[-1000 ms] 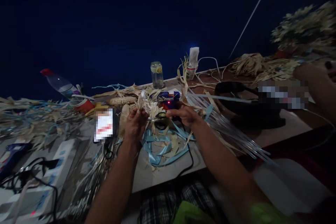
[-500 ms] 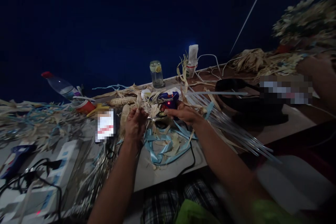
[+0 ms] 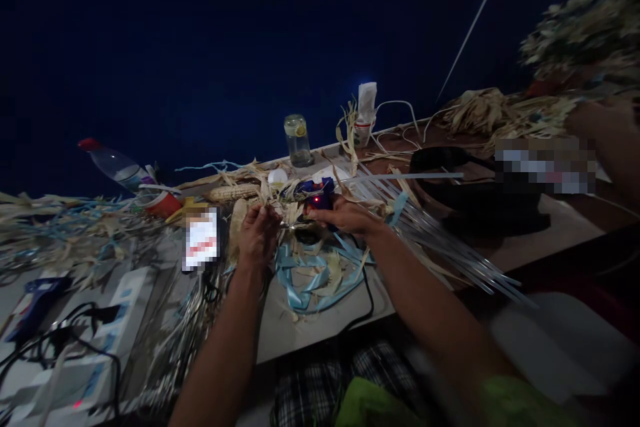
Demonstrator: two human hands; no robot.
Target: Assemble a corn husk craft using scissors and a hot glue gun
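In the head view, my right hand (image 3: pixel 345 215) is closed around a blue glue gun (image 3: pixel 323 193) with a small red light. A long translucent glue stick (image 3: pixel 405 176) extends from its back to the right. The gun's nozzle end lies among dry husk strips and is hard to make out. My left hand (image 3: pixel 260 225) pinches a pale piece of dry corn husk (image 3: pixel 266 195), just left of the gun. Below both hands, a light-blue ribbon (image 3: pixel 300 280) lies looped on the table. A corn cob (image 3: pixel 235 193) rests beyond my left hand.
A glass jar (image 3: pixel 299 140) and a paper cup (image 3: pixel 363 132) stand at the back. Loose glue sticks (image 3: pixel 450 250) lie right. A lit phone (image 3: pixel 201 240), power strip (image 3: pixel 117 320) and second glue gun (image 3: pixel 37 307) are left. Another person's arm (image 3: pixel 607 143) shows at far right.
My right hand and the glue gun have shifted slightly left, closer to my left hand. The left hand keeps its pinch on the husk almost in place.
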